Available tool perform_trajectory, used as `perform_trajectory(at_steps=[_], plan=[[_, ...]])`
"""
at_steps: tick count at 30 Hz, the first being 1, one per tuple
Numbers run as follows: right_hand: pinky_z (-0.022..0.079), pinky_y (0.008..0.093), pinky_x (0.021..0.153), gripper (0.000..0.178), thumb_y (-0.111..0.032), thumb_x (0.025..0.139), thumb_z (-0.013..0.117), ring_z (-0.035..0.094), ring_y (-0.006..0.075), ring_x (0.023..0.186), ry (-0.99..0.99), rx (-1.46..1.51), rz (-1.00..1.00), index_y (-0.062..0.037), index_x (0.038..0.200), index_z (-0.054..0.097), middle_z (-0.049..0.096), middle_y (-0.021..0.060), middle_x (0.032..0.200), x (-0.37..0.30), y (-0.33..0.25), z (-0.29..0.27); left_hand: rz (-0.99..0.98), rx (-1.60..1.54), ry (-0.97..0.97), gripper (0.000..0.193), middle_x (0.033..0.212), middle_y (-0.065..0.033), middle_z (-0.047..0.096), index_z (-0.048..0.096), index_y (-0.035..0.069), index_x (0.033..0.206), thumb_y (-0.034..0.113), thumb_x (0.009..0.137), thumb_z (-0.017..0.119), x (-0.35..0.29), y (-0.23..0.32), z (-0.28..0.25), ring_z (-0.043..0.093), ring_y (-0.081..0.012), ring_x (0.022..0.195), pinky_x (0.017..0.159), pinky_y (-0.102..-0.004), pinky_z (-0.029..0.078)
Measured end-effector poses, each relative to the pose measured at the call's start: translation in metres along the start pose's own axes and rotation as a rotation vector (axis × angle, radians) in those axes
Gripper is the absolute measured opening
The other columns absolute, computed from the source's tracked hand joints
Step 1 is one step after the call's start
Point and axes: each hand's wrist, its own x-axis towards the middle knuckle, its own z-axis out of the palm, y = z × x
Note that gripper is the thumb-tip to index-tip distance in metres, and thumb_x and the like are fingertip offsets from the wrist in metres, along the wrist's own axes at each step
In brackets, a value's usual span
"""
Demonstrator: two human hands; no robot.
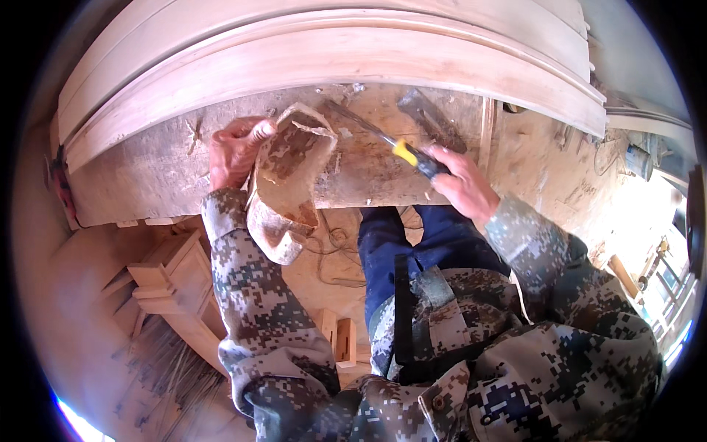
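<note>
In my left hand (237,151) is a hollow, trough-like tan piece (291,173) with a crusted, brown-stained inside and ragged pale edges. My thumb and fingers pinch its upper left edge, and its lower end hangs past the bench's near edge. My right hand (462,180) is closed around the black-and-yellow handle of a screwdriver-like tool (405,151). Its thin metal shaft points up and left, toward the hollow piece's upper rim, and appears apart from it. Just beyond my right hand, a flat, dark, dusty tool (431,118) lies on the wooden bench (361,173).
Long pale wooden mouldings (331,55) run along the bench's far side. On the floor at the left stands a wooden piece with stepped trim (173,272), near thin sticks (169,365). A cord (331,254) lies under the bench edge. A blue-grey cylindrical object (639,162) sits far right.
</note>
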Motion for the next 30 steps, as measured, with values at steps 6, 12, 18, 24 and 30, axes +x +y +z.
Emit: perform_trajectory(at_steps=[6, 12, 18, 24, 30], plan=[[0.054, 0.0381, 0.09, 0.055, -0.015, 0.085, 0.058, 0.072, 0.0354, 0.1, -0.078, 0.292, 0.412, 0.0065, 0.135, 0.06, 0.07, 0.0296, 0.117, -0.022, -0.023, -0.003, -0.011, -0.698, 0.756, 0.049, 0.119, -0.0217, 0.072, 0.062, -0.01, 0.129, 0.033, 0.106, 0.061, -0.026, -0.013, -0.019, 0.072, -0.0303, 0.101, 0.087, -0.0395, 0.061], [0.054, 0.0415, 0.093, 0.052, -0.019, 0.091, 0.071, 0.07, 0.0402, 0.106, 0.002, 0.165, 0.421, 0.0056, 0.135, 0.059, 0.07, 0.0286, 0.117, -0.025, -0.02, 0.005, 0.376, -0.341, 0.543, 0.122, 0.165, -0.0279, 0.028, 0.009, 0.016, 0.168, 0.057, 0.081, 0.084, -0.161, -0.076, 0.058, 0.036, -0.0426, 0.149, 0.117, -0.0627, 0.039], [0.056, 0.043, 0.092, 0.051, -0.016, 0.092, 0.072, 0.07, 0.042, 0.105, 0.022, 0.043, 0.261, -0.0051, 0.14, 0.06, 0.07, 0.0247, 0.119, -0.017, -0.036, 0.01, 0.449, 0.248, 0.772, 0.123, 0.16, -0.0226, 0.033, 0.016, 0.005, 0.165, 0.063, 0.078, 0.082, -0.133, -0.046, 0.087, 0.053, -0.0339, 0.134, 0.116, -0.0491, 0.043], [0.057, 0.0399, 0.085, 0.055, -0.012, 0.091, 0.073, 0.072, 0.0369, 0.097, 0.003, 0.08, 0.269, -0.0114, 0.144, 0.059, 0.072, 0.0228, 0.116, -0.025, -0.037, -0.002, 0.219, -0.439, 0.811, 0.065, 0.122, -0.0144, 0.069, 0.06, -0.005, 0.134, 0.029, 0.085, 0.085, -0.104, -0.024, 0.057, 0.066, -0.0252, 0.11, 0.097, -0.0395, 0.055], [0.057, 0.0374, 0.081, 0.057, -0.007, 0.09, 0.072, 0.072, 0.0336, 0.09, -0.019, 0.058, 0.323, -0.0112, 0.145, 0.06, 0.073, 0.0224, 0.111, -0.06, -0.055, -0.034, -0.098, -0.914, 0.785, 0.061, 0.13, -0.0138, 0.064, 0.056, -0.002, 0.141, 0.023, 0.092, 0.08, -0.135, 0.005, 0.073, 0.066, -0.0262, 0.11, 0.095, -0.0434, 0.057]])
